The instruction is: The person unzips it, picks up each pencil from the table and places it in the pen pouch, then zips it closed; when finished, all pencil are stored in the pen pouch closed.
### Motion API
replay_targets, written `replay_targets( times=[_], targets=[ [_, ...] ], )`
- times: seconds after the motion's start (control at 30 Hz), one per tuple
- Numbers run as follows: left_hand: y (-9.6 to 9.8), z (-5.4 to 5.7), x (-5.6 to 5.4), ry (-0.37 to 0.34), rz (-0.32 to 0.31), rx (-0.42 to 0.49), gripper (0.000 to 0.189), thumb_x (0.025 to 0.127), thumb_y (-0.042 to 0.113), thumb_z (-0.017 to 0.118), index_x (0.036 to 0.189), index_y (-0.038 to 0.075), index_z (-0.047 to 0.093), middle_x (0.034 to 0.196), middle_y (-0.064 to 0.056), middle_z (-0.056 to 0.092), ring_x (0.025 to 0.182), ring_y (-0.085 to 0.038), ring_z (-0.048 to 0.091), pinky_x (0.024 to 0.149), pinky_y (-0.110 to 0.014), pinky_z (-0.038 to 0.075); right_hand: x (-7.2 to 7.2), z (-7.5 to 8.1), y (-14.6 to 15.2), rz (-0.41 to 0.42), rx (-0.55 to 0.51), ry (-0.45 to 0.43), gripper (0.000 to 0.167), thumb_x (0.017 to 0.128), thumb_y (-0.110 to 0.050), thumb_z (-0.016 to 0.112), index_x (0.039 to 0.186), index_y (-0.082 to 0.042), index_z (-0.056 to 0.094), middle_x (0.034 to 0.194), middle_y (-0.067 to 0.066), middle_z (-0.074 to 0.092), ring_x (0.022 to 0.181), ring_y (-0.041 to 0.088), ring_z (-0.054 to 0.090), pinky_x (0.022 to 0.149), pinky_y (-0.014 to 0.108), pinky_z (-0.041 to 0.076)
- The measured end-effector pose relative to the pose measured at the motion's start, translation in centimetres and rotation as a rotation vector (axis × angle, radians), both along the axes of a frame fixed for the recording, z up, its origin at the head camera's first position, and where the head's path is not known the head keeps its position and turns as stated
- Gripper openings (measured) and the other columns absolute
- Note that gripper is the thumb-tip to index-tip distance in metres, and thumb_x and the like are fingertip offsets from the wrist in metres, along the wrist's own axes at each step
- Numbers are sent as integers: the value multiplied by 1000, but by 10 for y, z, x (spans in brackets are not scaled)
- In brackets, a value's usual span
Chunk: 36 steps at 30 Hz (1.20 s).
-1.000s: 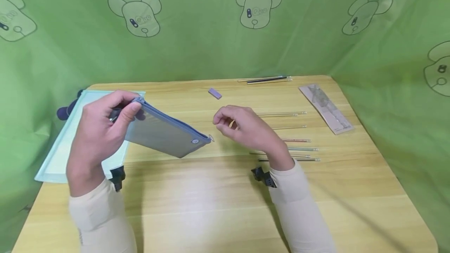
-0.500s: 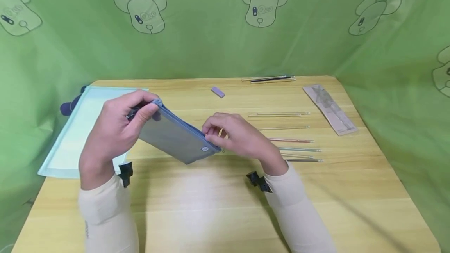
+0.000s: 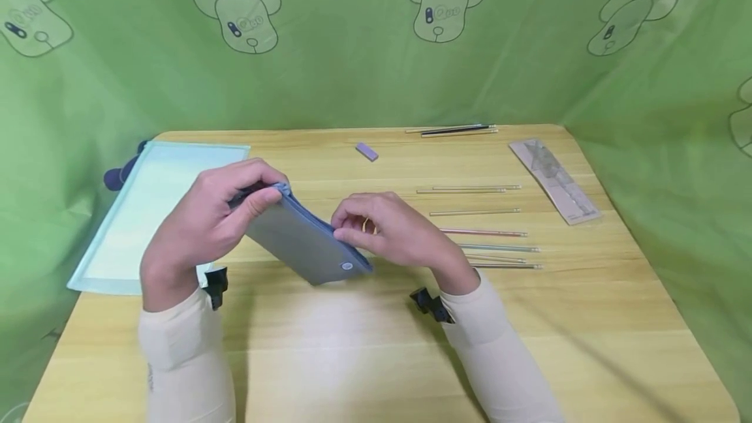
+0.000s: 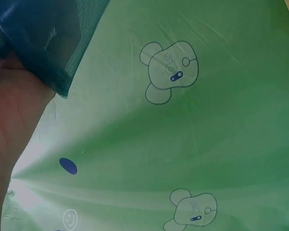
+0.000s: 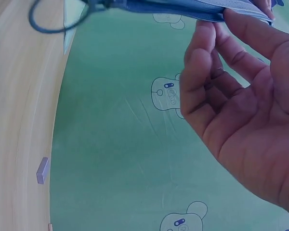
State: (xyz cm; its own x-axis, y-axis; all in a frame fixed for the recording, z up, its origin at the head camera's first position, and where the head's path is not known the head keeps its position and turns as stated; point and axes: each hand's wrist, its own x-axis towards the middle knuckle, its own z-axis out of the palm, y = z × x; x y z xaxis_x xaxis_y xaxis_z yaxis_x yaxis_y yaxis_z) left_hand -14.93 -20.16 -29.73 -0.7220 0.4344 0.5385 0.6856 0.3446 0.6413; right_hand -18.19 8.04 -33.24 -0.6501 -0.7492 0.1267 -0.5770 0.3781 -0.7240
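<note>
A blue-grey mesh zip pouch (image 3: pixel 302 243) hangs tilted above the table, its zipped edge uppermost and sloping down to the right. My left hand (image 3: pixel 214 214) grips its upper left corner between thumb and fingers. Farther along the same edge, my right hand (image 3: pixel 399 230) pinches the zip strip with thumb and fingertips. Close up in the right wrist view, the thumb of the right hand (image 5: pixel 245 101) lies against the blue zip edge (image 5: pixel 178 7), and a blue loop (image 5: pixel 48 31) dangles at one end. Dark mesh (image 4: pixel 48 43) covers part of the left hand in the left wrist view.
A pale teal zip folder (image 3: pixel 158 207) lies at the left, with a dark blue object (image 3: pixel 114 178) beside it. Behind the hands lies a purple eraser (image 3: pixel 367 151). Several pencils (image 3: pixel 484 233) and a flat packet (image 3: pixel 555 181) occupy the right. Green curtains surround the table (image 3: pixel 587 318).
My right hand has come left onto the pouch's zip edge and now pinches it. The pouch and left hand have shifted right and slightly down.
</note>
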Motion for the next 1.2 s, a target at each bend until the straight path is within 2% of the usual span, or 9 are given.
replay_targets(
  times=[0.1, 0.2, 0.33, 0.47, 0.6, 0.73, 0.93, 1.03, 1.2],
  targets=[
    [3, -2, -3, 2, 46, -20, 10, 102, -2, 67, 106, 4, 74, 93, 0, 71, 83, -9, 61, 80, -17, 50, 1, 1, -1, 15, -17, -35, 6, 104, -13, 71, 104, -10, 76, 92, -2, 73, 81, 10, 65, 75, 29, 59],
    [8, -3, -4, 12, 196, -62, 10, 104, 3, 68, 112, 2, 74, 99, -6, 74, 90, -14, 65, 83, -22, 51, 0, 1, -1, 10, -42, -93, 7, 105, -10, 70, 102, -8, 76, 88, 1, 74, 77, 14, 66, 71, 28, 60],
    [19, -2, -5, 5, 428, -94, 21, 103, 10, 71, 121, 0, 70, 120, -16, 70, 112, -30, 65, 102, -41, 52, -2, -1, -2, -60, -88, -196, 10, 106, -9, 67, 102, -6, 75, 83, 5, 73, 69, 23, 68, 60, 29, 60],
    [33, -1, -2, -88, 563, -123, 23, 101, 18, 75, 108, -1, 65, 117, -21, 55, 112, -37, 55, 102, -51, 48, -3, -3, -4, -153, -150, -265, 9, 107, -8, 66, 105, -3, 74, 87, 9, 72, 69, 30, 70, 57, 30, 61],
    [45, -1, -2, -274, 551, -286, 40, 101, 39, 77, 94, 3, 60, 101, -14, 53, 89, -30, 51, 78, -41, 47, -4, -5, -7, -223, -205, -315, 9, 107, -6, 65, 107, 0, 72, 90, 15, 71, 70, 31, 71, 61, 31, 63],
    [51, -4, -5, -418, 498, -395, 43, 98, 47, 78, 90, 8, 62, 84, -7, 61, 71, -23, 52, 64, -34, 44, -6, -8, -11, -267, -236, -360, 11, 108, -7, 64, 109, 1, 72, 86, 18, 70, 66, 19, 68, 63, 33, 64],
    [54, -7, -6, -476, 457, -438, 28, 101, 33, 73, 88, 9, 66, 75, -3, 66, 62, -17, 55, 57, -30, 44, -10, -11, -15, -327, -258, -417, 12, 108, -7, 64, 110, 3, 72, 96, 12, 68, 66, 13, 71, 68, 39, 68],
    [51, -5, -7, -484, 472, -463, 17, 100, 23, 66, 89, 10, 68, 76, -3, 68, 61, -17, 56, 56, -30, 45, -14, -14, -15, -381, -217, -428, 13, 108, -9, 64, 110, 2, 72, 99, 12, 68, 69, 20, 75, 69, 42, 68],
    [40, 0, -6, -488, 514, -456, 15, 98, 22, 61, 92, 11, 69, 79, -3, 70, 64, -18, 59, 57, -31, 45, -22, -23, -8, -455, -65, -387, 13, 107, -12, 64, 106, -3, 73, 99, 13, 72, 81, 36, 80, 63, 32, 64]
  ],
)
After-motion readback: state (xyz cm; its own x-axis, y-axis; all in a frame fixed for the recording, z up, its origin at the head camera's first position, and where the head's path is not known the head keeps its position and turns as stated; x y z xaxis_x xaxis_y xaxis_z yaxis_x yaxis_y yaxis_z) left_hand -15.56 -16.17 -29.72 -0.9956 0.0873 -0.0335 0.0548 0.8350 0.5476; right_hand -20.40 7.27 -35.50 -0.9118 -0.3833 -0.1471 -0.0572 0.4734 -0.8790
